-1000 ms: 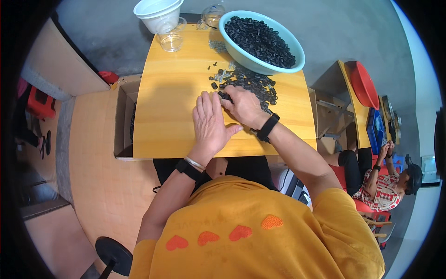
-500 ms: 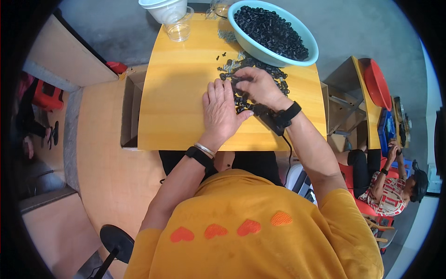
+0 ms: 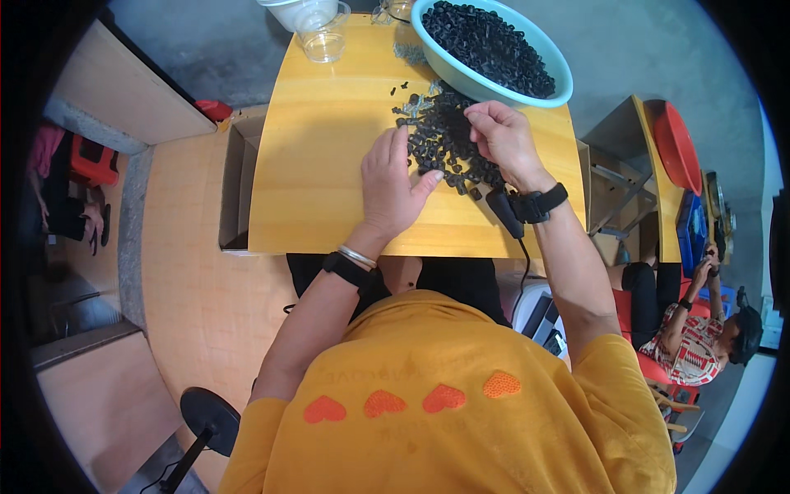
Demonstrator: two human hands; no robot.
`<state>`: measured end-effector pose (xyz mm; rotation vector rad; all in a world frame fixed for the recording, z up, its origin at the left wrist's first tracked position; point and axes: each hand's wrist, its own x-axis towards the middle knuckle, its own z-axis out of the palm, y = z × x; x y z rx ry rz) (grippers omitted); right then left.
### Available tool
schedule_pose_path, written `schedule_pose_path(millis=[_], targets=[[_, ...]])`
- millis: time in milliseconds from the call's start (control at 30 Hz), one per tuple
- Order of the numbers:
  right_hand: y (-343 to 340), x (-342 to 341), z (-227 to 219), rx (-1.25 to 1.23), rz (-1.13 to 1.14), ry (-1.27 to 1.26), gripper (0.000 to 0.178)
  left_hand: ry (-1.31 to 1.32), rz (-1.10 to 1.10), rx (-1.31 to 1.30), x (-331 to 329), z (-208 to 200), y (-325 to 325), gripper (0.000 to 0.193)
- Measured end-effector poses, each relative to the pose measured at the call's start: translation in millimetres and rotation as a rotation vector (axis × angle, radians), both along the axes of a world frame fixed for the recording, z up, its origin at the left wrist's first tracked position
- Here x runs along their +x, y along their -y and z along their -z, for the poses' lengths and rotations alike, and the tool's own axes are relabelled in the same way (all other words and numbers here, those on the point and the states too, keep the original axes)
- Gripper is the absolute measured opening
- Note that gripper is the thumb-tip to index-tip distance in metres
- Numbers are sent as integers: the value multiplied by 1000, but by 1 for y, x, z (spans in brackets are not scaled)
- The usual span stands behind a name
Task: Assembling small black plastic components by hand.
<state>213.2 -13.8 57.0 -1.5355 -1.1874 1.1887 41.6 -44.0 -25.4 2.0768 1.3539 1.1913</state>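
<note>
Right grip [image 3: 504,146] has fingertips together, contents unclear; left grip [image 3: 390,183], thumb spread apart, borders loose black parts [image 3: 448,132], perhaps containing them.

Forward of the left hand [image 3: 391,181] and the right hand [image 3: 506,144], a mottled grey wall [image 3: 625,66] rises behind the yellow wooden worktop [image 3: 313,198]. A soft shadow lies on it just left of the left hand. Farther left, a pale wood-toned floor [image 3: 189,247] runs to a grey strip [image 3: 134,239]; a red stool [image 3: 92,160] stands past that, and a pale upright panel [image 3: 123,82] lies ahead. Behind and left of the left hand is a low pinkish cabinet [image 3: 107,403]. Well right of the right hand stands a second wooden table [image 3: 666,222]
</note>
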Motion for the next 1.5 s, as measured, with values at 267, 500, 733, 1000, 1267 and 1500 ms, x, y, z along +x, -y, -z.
schedule_pose_path(millis=[267, 500, 733, 1000, 1267, 1500], targets=[[45, 26, 1, -29, -64, 197, 21, 387, -21, -184, -23, 6, 12, 53], [85, 30, 53, 153, -292, 399, 10, -89, -1, -32, -43, 3, 51, 50], [75, 13, 49, 211, -396, 576, 12, -320, 96, -31, -22, -11, 57, 49], [73, 14, 46, 304, -303, 605, 13, -323, 145, -13, -15, -13, 50, 49], [80, 19, -1, 87, -435, 497, 13, -163, 40, -27, -46, -11, 44, 44], [33, -22, -59, 276, -402, 656, 13, -38, -127, -30, -75, -8, 15, 39]])
